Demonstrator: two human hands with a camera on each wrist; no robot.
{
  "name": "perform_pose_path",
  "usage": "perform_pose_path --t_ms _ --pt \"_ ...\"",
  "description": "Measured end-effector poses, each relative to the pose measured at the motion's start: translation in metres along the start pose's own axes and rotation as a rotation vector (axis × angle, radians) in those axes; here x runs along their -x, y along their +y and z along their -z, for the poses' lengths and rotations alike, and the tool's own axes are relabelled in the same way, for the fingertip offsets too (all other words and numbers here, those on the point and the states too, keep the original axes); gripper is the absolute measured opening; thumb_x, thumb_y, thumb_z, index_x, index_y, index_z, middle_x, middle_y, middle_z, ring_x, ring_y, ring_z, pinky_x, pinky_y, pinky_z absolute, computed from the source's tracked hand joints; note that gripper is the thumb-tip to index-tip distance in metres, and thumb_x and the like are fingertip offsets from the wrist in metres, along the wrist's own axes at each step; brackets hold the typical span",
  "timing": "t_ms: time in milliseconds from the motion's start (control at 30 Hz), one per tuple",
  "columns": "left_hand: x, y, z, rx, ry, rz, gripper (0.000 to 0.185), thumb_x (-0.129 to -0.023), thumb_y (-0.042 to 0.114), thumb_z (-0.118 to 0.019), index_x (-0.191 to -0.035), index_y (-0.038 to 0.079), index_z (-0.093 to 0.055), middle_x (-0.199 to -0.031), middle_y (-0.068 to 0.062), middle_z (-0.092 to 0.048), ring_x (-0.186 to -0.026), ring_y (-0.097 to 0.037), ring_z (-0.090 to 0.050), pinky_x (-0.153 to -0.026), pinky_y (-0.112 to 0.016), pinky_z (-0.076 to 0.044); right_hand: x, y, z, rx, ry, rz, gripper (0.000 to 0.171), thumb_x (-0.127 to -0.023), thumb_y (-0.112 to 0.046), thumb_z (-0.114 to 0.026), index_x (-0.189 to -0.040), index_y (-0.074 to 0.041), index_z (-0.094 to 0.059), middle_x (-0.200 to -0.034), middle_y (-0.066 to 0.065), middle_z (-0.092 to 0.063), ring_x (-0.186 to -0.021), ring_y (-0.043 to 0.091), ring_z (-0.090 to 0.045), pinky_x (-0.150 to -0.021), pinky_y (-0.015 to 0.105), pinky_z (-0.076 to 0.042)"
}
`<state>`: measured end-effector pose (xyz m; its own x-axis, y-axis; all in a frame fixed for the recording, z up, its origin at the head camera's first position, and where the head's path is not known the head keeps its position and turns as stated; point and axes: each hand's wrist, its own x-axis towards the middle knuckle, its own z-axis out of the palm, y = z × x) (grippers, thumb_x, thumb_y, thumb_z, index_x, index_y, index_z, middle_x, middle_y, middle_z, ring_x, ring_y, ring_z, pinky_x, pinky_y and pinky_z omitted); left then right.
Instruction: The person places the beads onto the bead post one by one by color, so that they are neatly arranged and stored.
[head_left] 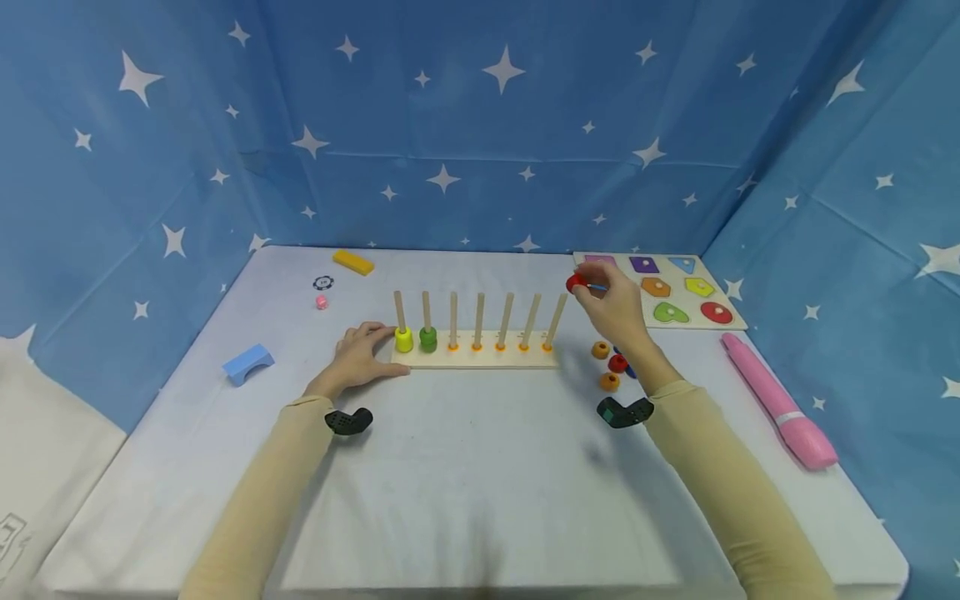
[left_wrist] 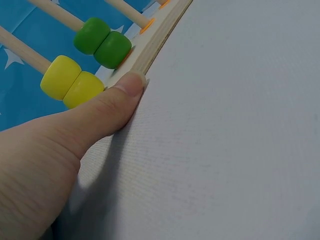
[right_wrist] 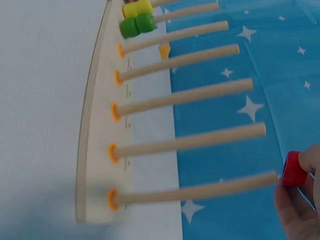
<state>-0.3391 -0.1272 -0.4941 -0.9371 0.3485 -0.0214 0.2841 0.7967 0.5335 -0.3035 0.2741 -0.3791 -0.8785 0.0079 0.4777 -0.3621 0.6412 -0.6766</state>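
Note:
A wooden peg board [head_left: 472,361] with a row of upright pegs lies on the table. Two yellow beads [left_wrist: 61,77] are stacked on its leftmost peg and two green beads [left_wrist: 102,42] on the one beside it; the other pegs are bare. My left hand [head_left: 358,357] grips the board's left end, its thumb against the front edge. Between thumb and fingers my right hand [head_left: 617,302] pinches a red bead [right_wrist: 294,170], close to the top of the rightmost peg [right_wrist: 235,187]. Below that hand lie loose orange, red and blue beads [head_left: 609,382], partly hidden by the wrist.
A shape puzzle board [head_left: 720,292] lies at the back right, a pink wand-like object [head_left: 780,400] at the right edge. On the left are a blue arch block [head_left: 247,363], a yellow block [head_left: 352,262], a poker chip [head_left: 323,283] and a small pink die [head_left: 322,302].

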Motion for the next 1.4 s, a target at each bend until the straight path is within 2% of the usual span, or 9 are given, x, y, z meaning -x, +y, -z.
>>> perform_pose_path --t_ms 100,200,600,833,1000,1167,1400 --pt "-0.001 -0.001 0.000 -0.001 -0.001 -0.003 0.093 -0.071 0.056 -0.075 -0.144 0.012 -0.040 -0.145 -0.016 -0.030 -0.125 -0.037 -0.028 -0.100 -0.054 -0.024 -0.008 -0.013 -0.013 -0.031 -0.020 0.079 0.028 -0.090 -0.006 -0.062 -0.116 0.002 -0.059 -0.112 0.013 -0.062 -0.104 0.024 -0.061 -0.087 0.035 -0.049" --pt "-0.001 -0.002 0.000 -0.003 0.001 -0.006 0.093 -0.070 0.057 -0.076 -0.144 0.013 -0.040 -0.145 -0.016 -0.031 -0.124 -0.037 -0.029 -0.099 -0.054 -0.024 -0.013 -0.024 -0.025 -0.041 -0.055 0.119 0.029 -0.089 -0.006 -0.064 -0.116 0.002 -0.058 -0.110 0.013 -0.063 -0.103 0.024 -0.061 -0.086 0.035 -0.049" --pt "-0.003 -0.002 0.003 -0.011 0.000 -0.022 0.092 -0.071 0.057 -0.075 -0.144 0.014 -0.040 -0.145 -0.015 -0.031 -0.124 -0.036 -0.028 -0.100 -0.053 -0.024 -0.023 -0.053 -0.065 -0.089 -0.123 0.168 0.030 -0.088 -0.005 -0.065 -0.117 -0.001 -0.057 -0.111 0.011 -0.064 -0.101 0.019 -0.061 -0.086 0.030 -0.049" --pt "-0.001 -0.002 0.003 0.003 -0.003 -0.005 0.092 -0.071 0.055 -0.076 -0.144 0.013 -0.040 -0.145 -0.015 -0.031 -0.124 -0.036 -0.028 -0.100 -0.054 -0.024 -0.025 -0.068 -0.088 -0.123 -0.221 0.178 0.034 -0.088 -0.006 -0.065 -0.120 -0.002 -0.056 -0.110 0.010 -0.064 -0.098 0.019 -0.063 -0.085 0.030 -0.050" --pt "0.000 -0.002 0.003 0.008 -0.002 -0.002 0.091 -0.071 0.055 -0.075 -0.144 0.013 -0.040 -0.145 -0.015 -0.031 -0.124 -0.036 -0.028 -0.100 -0.054 -0.024 -0.027 -0.079 -0.103 -0.116 -0.265 0.231 0.034 -0.087 -0.006 -0.066 -0.119 -0.002 -0.055 -0.111 0.009 -0.064 -0.097 0.018 -0.063 -0.084 0.026 -0.049" --pt "-0.001 -0.003 0.002 0.004 -0.003 -0.003 0.091 -0.071 0.056 -0.075 -0.144 0.014 -0.040 -0.145 -0.014 -0.031 -0.124 -0.036 -0.029 -0.100 -0.053 -0.024 -0.027 -0.082 -0.112 -0.109 -0.297 0.262 0.035 -0.086 -0.005 -0.068 -0.118 -0.001 -0.055 -0.109 0.010 -0.065 -0.093 0.018 -0.064 -0.083 0.028 -0.050" --pt "-0.001 -0.005 0.002 0.006 0.002 -0.003 0.090 -0.071 0.056 -0.075 -0.144 0.014 -0.041 -0.144 -0.014 -0.032 -0.124 -0.035 -0.029 -0.099 -0.052 -0.025 -0.028 -0.081 -0.116 -0.104 -0.300 0.243 0.034 -0.086 -0.004 -0.066 -0.119 -0.001 -0.055 -0.110 0.011 -0.065 -0.094 0.018 -0.065 -0.082 0.027 -0.050"
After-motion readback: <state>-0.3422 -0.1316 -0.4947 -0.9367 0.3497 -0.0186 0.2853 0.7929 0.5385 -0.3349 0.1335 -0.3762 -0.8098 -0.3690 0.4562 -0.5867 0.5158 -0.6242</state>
